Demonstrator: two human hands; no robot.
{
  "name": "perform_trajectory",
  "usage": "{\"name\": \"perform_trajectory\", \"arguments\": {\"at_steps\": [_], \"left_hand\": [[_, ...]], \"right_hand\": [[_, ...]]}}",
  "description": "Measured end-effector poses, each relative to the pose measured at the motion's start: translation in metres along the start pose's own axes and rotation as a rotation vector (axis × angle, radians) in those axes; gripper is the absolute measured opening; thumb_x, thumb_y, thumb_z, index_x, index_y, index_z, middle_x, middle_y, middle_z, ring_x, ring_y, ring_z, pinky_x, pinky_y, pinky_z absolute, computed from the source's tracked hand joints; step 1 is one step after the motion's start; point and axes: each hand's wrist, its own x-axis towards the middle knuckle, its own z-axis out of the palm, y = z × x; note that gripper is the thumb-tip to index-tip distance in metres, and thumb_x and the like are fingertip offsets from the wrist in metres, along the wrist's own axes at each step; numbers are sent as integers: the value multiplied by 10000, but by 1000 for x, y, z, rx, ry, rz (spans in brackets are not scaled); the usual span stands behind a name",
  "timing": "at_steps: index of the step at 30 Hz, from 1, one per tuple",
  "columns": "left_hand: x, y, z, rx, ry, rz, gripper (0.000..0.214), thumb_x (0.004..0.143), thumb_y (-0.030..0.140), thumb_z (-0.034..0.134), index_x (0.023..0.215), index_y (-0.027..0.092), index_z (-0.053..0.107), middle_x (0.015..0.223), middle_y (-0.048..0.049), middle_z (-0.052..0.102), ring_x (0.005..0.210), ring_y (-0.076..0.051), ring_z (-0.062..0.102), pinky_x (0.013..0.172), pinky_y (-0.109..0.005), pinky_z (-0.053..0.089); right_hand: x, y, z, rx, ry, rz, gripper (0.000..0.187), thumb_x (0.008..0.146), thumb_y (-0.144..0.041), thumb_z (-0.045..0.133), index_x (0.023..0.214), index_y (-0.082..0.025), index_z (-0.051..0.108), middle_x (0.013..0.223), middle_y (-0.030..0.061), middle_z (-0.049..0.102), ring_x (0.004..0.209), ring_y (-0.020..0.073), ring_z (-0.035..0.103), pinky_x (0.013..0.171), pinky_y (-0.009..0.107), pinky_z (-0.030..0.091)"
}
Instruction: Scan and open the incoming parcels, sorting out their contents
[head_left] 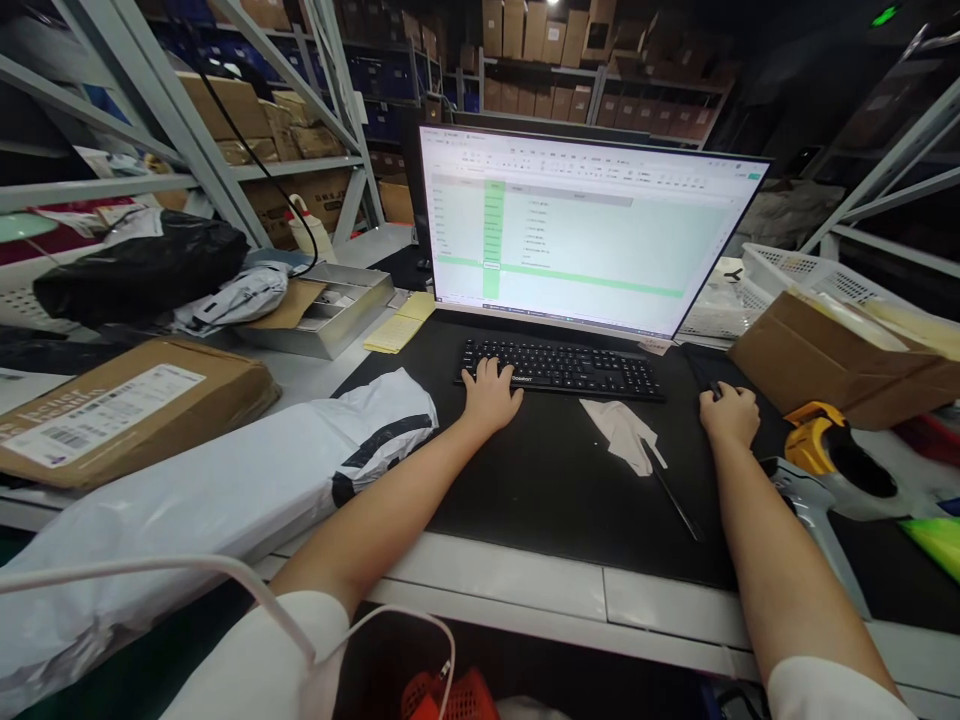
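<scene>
Fingers spread, my left hand (491,396) rests on the left end of a black keyboard (581,370). To the right, my right hand (731,416) is wrapped over a dark computer mouse (715,391), most of which it hides. Behind the keyboard stands a lit monitor (585,240) showing a spreadsheet with a green highlighted column and row; its text is too small to read. A crumpled pale tissue (621,432) and a thin dark pen-like stick (679,505) lie on the black desk mat (517,490) between my arms.
At left are a white wrapped parcel (225,480), a taped cardboard box (135,410), a metal tray (337,310) and yellow notes (400,322). At right stand an open carton (832,350), a yellow-and-black tape dispenser (817,440) and a grey handheld device (806,485). A white cable (225,565) crosses the foreground.
</scene>
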Motion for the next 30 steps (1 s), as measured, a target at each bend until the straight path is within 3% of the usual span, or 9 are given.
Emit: {"name": "perform_trajectory", "arguments": {"at_steps": [30], "left_hand": [[6,-4,7,31,10,2,552,1024,452,466,1497,190,575,1635,-215,448,1552,-405,347,1229,-736,294]], "right_hand": [[-1,-4,-3,9,-31,-30,503,1012,-338,510,1444,-142,678,1459,232,546,1234,373,598,1044,495,498]]}}
